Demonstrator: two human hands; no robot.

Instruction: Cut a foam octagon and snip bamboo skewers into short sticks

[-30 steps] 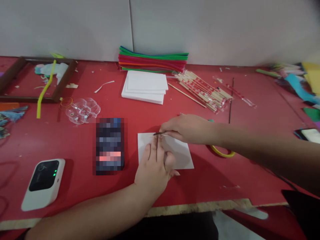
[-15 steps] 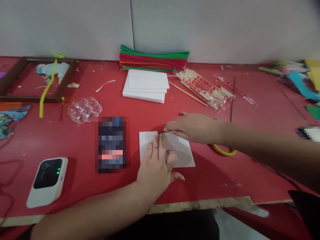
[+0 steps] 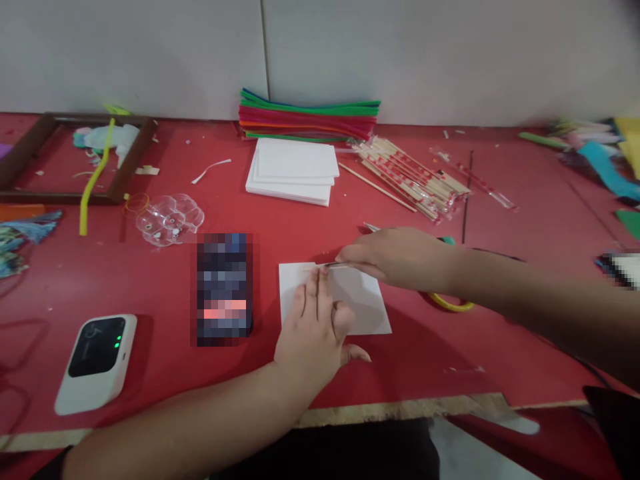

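A white sheet (image 3: pixel 367 303) lies flat on the red table (image 3: pixel 430 347) in front of me. My left hand (image 3: pixel 315 330) presses down on it, fingers stretched out and flat. My right hand (image 3: pixel 395 257) is closed in a pinch on a thin dark-tipped tool (image 3: pixel 333 265), whose tip rests at the sheet's far edge, just beyond my left fingertips. A yellow ring-shaped handle (image 3: pixel 450 305) and a green bit (image 3: pixel 447 240) show from under my right wrist.
A blurred-out phone (image 3: pixel 223 287) lies left of the sheet, a white device with green lights (image 3: pixel 97 362) further left. Behind are a stack of white sheets (image 3: pixel 293 172), coloured pipe cleaners (image 3: pixel 307 117), wrapped wooden sticks (image 3: pixel 410 177), a clear plastic tray (image 3: pixel 167 219) and a wooden frame (image 3: pixel 75 157).
My right hand has drawn the tool a little to the right along the sheet's far edge. My left hand has stayed flat on the sheet.
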